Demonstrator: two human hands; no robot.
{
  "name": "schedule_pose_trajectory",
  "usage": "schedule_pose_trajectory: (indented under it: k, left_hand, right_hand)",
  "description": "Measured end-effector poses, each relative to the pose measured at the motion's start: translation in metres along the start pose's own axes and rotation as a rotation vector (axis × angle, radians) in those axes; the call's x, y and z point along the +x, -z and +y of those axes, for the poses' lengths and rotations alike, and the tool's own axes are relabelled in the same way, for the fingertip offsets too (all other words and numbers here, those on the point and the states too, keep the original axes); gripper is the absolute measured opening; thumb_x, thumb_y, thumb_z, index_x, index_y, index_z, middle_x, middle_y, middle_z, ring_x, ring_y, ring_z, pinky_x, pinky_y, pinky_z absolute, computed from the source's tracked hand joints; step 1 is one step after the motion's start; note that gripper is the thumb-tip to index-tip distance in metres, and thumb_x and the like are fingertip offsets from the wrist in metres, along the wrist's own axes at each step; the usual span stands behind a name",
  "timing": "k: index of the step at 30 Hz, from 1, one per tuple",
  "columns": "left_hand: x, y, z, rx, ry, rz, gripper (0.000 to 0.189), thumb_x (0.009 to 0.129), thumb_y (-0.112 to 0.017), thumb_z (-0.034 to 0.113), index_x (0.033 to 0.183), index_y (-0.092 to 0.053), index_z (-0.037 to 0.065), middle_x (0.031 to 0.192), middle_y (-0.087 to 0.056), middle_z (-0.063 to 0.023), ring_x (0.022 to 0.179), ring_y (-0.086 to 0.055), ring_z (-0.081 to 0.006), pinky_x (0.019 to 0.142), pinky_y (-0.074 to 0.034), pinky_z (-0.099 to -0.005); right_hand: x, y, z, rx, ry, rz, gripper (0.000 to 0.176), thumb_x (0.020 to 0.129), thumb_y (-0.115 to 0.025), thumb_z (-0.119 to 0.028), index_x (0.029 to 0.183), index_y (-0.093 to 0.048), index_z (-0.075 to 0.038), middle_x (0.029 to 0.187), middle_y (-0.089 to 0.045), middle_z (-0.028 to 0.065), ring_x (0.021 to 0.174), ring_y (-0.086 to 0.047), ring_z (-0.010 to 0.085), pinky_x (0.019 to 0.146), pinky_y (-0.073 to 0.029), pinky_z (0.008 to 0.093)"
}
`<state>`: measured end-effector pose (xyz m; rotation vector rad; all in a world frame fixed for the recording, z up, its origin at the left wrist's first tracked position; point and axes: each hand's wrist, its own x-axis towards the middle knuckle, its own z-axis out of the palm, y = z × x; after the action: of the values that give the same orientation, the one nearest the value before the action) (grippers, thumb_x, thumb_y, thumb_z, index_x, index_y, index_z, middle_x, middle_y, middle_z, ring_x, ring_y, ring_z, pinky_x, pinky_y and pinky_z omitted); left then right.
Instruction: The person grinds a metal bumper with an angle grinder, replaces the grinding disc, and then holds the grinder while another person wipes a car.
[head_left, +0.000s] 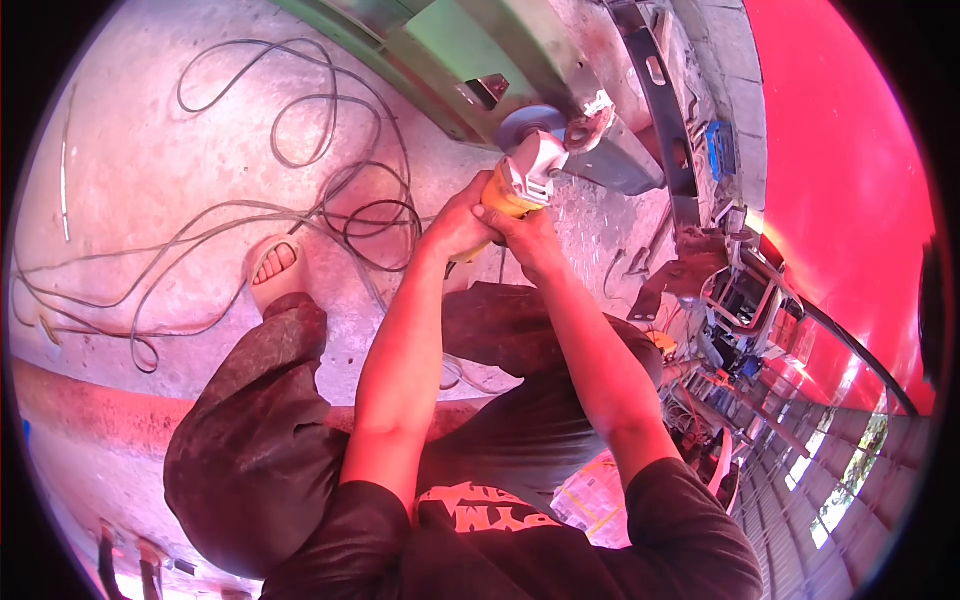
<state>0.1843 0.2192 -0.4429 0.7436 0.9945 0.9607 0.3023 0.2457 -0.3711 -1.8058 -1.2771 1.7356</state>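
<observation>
An angle grinder (pixel 533 168) with a yellow body and pale grey head is held out in front of me in both hands. My left hand (pixel 460 222) is wrapped around the left side of its body. From the right, my right hand (pixel 528 240) closes on the same body, the two hands side by side. The grinder's round disc (pixel 527 126) overlaps the end of a green metal beam (pixel 470 50), beside a rough, bare-metal patch (pixel 592 122). Part of the tool's body is hidden under my fingers.
Black cable (pixel 372 215) lies in loops across the concrete floor (pixel 130 130), near my sandalled foot (pixel 275 265). A dark slotted metal bar (pixel 655 100) stands right of the beam. Metal parts and tools (pixel 740 290) crowd the right side, below a large red surface (pixel 840 170).
</observation>
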Motion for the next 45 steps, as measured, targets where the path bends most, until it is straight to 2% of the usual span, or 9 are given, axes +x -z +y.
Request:
schedule_pose_trajectory:
  k: [5, 11, 17, 24, 30, 31, 36, 42, 45]
  left_hand:
    - [0.008, 0.000, -0.010, -0.028, 0.001, -0.012, 0.085, 0.061, -0.082, 0.007, 0.136, -0.043, 0.013, 0.120, -0.062, -0.0110, 0.110, -0.060, -0.0248, 0.092, -0.049, -0.0368]
    - [0.001, 0.001, 0.000, 0.019, 0.027, 0.032, 0.075, 0.061, -0.082, 0.014, 0.128, -0.047, 0.010, 0.113, -0.065, -0.0161, 0.105, -0.064, -0.0305, 0.089, -0.051, -0.0401]
    - [-0.014, -0.009, 0.012, 0.038, 0.084, 0.075, 0.070, 0.065, -0.079, 0.019, 0.126, -0.047, 0.009, 0.109, -0.066, -0.0181, 0.105, -0.065, -0.0314, 0.087, -0.051, -0.0405]
    - [-0.011, -0.026, -0.006, -0.069, -0.064, 0.075, 0.064, 0.069, -0.078, 0.015, 0.124, -0.047, 0.005, 0.111, -0.063, -0.0132, 0.104, -0.063, -0.0251, 0.087, -0.052, -0.0382]
    - [-0.004, -0.025, -0.014, -0.141, -0.082, 0.036, 0.066, 0.067, -0.081, 0.009, 0.124, -0.048, 0.004, 0.115, -0.061, -0.0096, 0.105, -0.059, -0.0198, 0.088, -0.051, -0.0360]
    - [-0.002, -0.026, -0.015, -0.149, -0.060, -0.001, 0.067, 0.066, -0.081, 0.008, 0.124, -0.047, 0.004, 0.116, -0.060, -0.0095, 0.106, -0.059, -0.0194, 0.089, -0.051, -0.0357]
    - [-0.002, -0.043, -0.022, 0.182, -0.098, 0.045, 0.064, 0.069, -0.079, 0.008, 0.124, -0.047, 0.004, 0.118, -0.059, -0.0087, 0.106, -0.058, -0.0189, 0.089, -0.051, -0.0346]
    - [-0.006, -0.075, -0.005, 0.086, -0.053, 0.092, 0.056, 0.076, -0.075, 0.010, 0.124, -0.047, 0.004, 0.116, -0.059, -0.0088, 0.104, -0.059, -0.0182, 0.087, -0.052, -0.0338]
    - [-0.001, -0.070, -0.009, 0.235, -0.100, 0.083, 0.053, 0.078, -0.074, 0.008, 0.124, -0.048, 0.004, 0.115, -0.059, -0.0083, 0.102, -0.059, -0.0175, 0.086, -0.052, -0.0329]
  right_hand:
    - [0.004, 0.002, 0.008, -0.060, 0.057, 0.018, 0.055, 0.079, -0.082, -0.018, 0.124, -0.053, -0.003, 0.110, -0.063, 0.0069, 0.094, -0.063, 0.0167, 0.073, -0.054, 0.0325]
    - [-0.007, -0.007, -0.015, -0.030, -0.040, 0.025, 0.056, 0.080, -0.082, -0.023, 0.123, -0.053, -0.003, 0.108, -0.064, 0.0073, 0.091, -0.064, 0.0164, 0.073, -0.054, 0.0310]
    - [-0.013, -0.005, -0.017, 0.048, -0.128, 0.027, 0.056, 0.078, -0.083, -0.020, 0.123, -0.055, -0.001, 0.110, -0.066, 0.0091, 0.096, -0.065, 0.0194, 0.081, -0.054, 0.0348]
    - [-0.020, -0.001, -0.001, 0.144, 0.038, 0.051, 0.055, 0.080, -0.081, -0.020, 0.124, -0.053, -0.002, 0.110, -0.065, 0.0097, 0.098, -0.064, 0.0209, 0.087, -0.052, 0.0356]
    - [-0.012, 0.009, 0.009, -0.041, 0.068, 0.096, 0.058, 0.075, -0.083, -0.021, 0.123, -0.056, -0.002, 0.111, -0.066, 0.0110, 0.101, -0.064, 0.0206, 0.089, -0.050, 0.0352]
    - [-0.010, 0.013, 0.015, -0.063, 0.075, 0.140, 0.068, 0.066, -0.087, -0.028, 0.119, -0.056, 0.000, 0.109, -0.068, 0.0133, 0.099, -0.066, 0.0205, 0.088, -0.051, 0.0332]
    - [-0.015, 0.026, 0.034, 0.104, 0.081, 0.171, 0.057, 0.065, -0.085, -0.028, 0.111, -0.064, -0.004, 0.104, -0.070, 0.0111, 0.095, -0.067, 0.0211, 0.086, -0.051, 0.0342]
    - [0.001, 0.045, 0.056, 0.102, 0.120, 0.141, 0.050, 0.061, -0.084, -0.035, 0.100, -0.071, -0.007, 0.100, -0.071, 0.0135, 0.093, -0.069, 0.0234, 0.083, -0.053, 0.0361]
    - [-0.009, 0.050, 0.049, 0.062, 0.129, 0.136, 0.049, 0.061, -0.083, -0.038, 0.096, -0.072, -0.006, 0.102, -0.071, 0.0162, 0.095, -0.069, 0.0265, 0.084, -0.053, 0.0377]
